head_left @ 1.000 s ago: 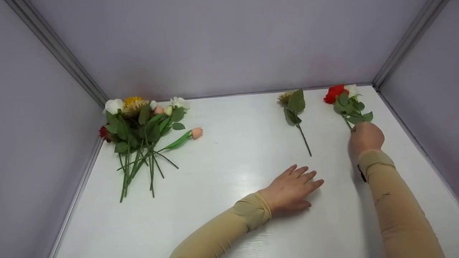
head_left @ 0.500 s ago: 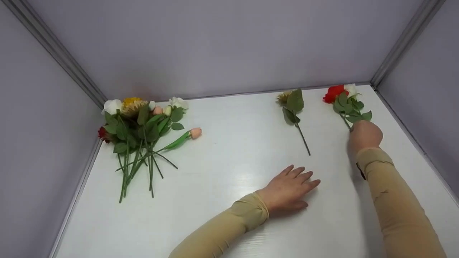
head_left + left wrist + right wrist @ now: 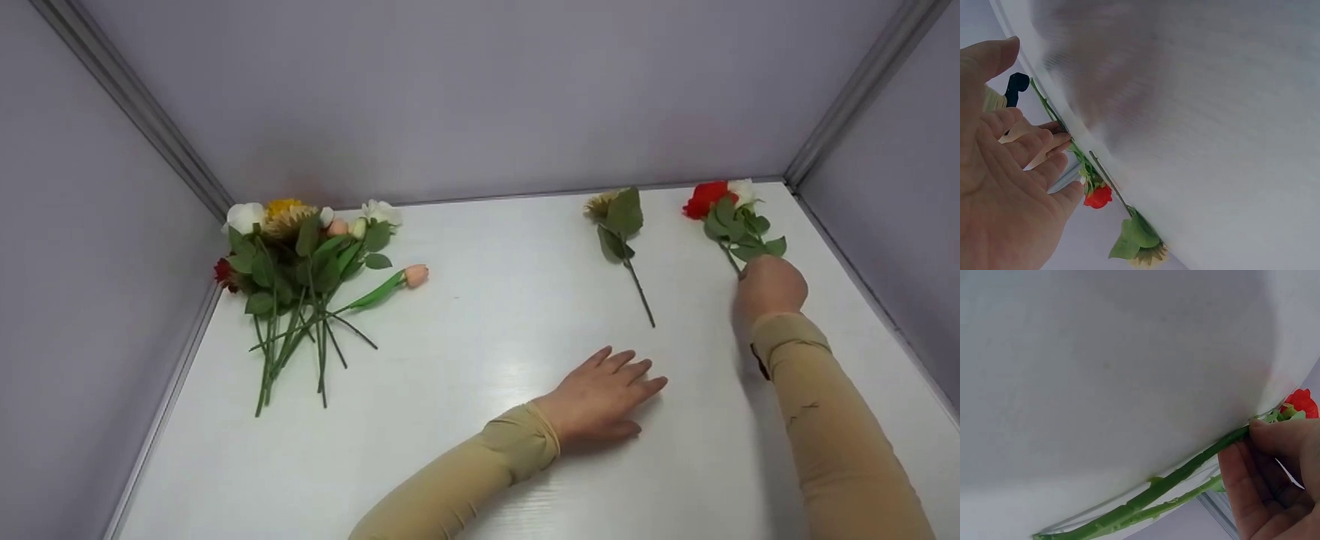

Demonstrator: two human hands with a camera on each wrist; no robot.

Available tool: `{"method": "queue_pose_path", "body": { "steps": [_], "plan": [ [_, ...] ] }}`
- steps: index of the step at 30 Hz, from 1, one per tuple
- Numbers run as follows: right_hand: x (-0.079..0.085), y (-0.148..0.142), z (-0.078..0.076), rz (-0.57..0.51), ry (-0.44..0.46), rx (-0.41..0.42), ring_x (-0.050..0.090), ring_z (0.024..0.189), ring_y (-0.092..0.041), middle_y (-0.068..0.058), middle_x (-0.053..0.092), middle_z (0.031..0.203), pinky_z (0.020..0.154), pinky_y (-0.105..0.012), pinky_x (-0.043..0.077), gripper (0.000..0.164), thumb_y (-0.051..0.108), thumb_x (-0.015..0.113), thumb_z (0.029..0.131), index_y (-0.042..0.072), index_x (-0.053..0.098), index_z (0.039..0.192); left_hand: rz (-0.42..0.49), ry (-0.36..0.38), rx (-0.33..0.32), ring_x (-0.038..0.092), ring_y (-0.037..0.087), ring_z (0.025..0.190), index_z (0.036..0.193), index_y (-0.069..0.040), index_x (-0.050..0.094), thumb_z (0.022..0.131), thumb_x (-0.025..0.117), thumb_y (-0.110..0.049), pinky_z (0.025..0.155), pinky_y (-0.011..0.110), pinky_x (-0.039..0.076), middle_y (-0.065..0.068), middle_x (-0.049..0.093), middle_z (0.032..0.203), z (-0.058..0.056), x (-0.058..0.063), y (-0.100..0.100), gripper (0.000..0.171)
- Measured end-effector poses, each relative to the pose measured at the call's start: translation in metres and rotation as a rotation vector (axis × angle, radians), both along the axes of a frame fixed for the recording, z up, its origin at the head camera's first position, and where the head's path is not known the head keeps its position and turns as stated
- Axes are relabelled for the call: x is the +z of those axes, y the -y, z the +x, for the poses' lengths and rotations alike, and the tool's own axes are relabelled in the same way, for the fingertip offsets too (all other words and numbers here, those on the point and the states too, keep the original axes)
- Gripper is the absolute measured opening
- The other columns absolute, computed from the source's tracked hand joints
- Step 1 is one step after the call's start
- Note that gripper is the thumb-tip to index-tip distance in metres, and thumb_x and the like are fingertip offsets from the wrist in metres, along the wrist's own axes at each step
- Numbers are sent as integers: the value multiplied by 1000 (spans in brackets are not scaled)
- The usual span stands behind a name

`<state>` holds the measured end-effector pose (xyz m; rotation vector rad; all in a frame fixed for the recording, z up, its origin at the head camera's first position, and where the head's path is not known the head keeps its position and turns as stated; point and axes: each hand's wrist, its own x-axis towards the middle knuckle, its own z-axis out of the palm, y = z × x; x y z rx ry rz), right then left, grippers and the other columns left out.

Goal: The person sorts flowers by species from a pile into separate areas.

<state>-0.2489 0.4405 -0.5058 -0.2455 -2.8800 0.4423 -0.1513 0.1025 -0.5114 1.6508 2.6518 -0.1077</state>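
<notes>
We see almost no change over the last second — at right of frame, the right hand [image 3: 772,289] keeps pinching a long, dark green stem [image 3: 1179,473], below the full red rose [image 3: 706,200] and white rose [image 3: 743,192] lying upper right on the white table [image 3: 480,330]. We judge the work paused at this grip. Lower, right of centre, the left hand [image 3: 600,397], fingers spread wide, holds nothing — a leafy beige flower [image 3: 624,216] above it.

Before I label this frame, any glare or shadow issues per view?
Head: bright glare patch on the white tabletop near the left hand, shadow alongside the right sleeve; left wrist: large, soft-edged shadow over the tabletop; right wrist: tabletop greyish with broad soft shadows, pinched green stem still legible.
</notes>
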Motion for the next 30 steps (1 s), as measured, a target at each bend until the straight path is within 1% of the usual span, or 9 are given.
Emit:
{"method": "queue_pose_path", "body": {
  "steps": [3,7,9,14,16,18,21,24,30],
  "plan": [
    [4,-3,0,-32,27,1,63,84,-54,-33,68,87,70,-62,50,26,-3,49,94,-13,73,90,7,2,8,26,22,152,162,-29,30,100,59,-55,124,41,19,-2,34,164,-3,1,3,74],
    [10,-8,3,-58,81,-12,61,95,-57,-37,66,103,77,-65,50,30,2,48,95,-16,69,105,16,26,25,24,22,153,163,-28,29,101,58,-54,124,41,17,-1,32,165,-8,2,9,74],
    [13,-7,5,-69,83,-19,59,100,-59,-39,64,109,81,-66,49,33,6,49,97,-18,66,112,24,35,35,24,22,153,163,-28,28,101,58,-53,124,41,17,-1,31,165,-10,2,14,73],
    [17,2,8,-64,-47,14,61,93,-58,-39,65,104,75,-67,48,32,10,53,100,-18,67,106,70,43,81,26,24,152,163,-24,30,102,59,-48,124,43,18,2,33,165,-23,3,41,71],
    [19,11,7,-64,-110,48,61,95,-58,-39,65,105,77,-68,48,31,11,55,100,-16,67,108,98,55,121,28,25,152,162,-22,32,103,60,-46,124,44,18,4,35,164,-29,2,59,70],
    [22,23,6,-68,-159,93,59,103,-58,-39,64,112,84,-69,47,32,11,58,100,-15,67,116,127,57,174,31,26,151,161,-20,35,103,61,-43,124,45,19,5,37,163,-36,0,80,67],
    [25,49,6,-78,-176,163,53,115,-58,-39,60,122,95,-70,42,37,13,62,100,-13,64,125,158,36,271,35,28,148,158,-17,41,103,62,-40,123,47,23,7,42,159,-45,-4,115,63],
    [27,79,6,-68,-166,249,49,120,-56,-36,59,128,101,-69,39,41,17,65,99,-10,63,130,189,4,372,39,30,145,154,-15,47,102,64,-37,121,49,26,9,47,155,-52,-7,151,59],
    [26,142,4,-30,-67,420,45,132,-49,-28,56,138,109,-66,34,51,25,68,100,-3,57,140,272,-24,555,43,36,142,149,-10,53,101,67,-29,120,53,26,15,53,150,-60,-7,219,54]
  ]
}}
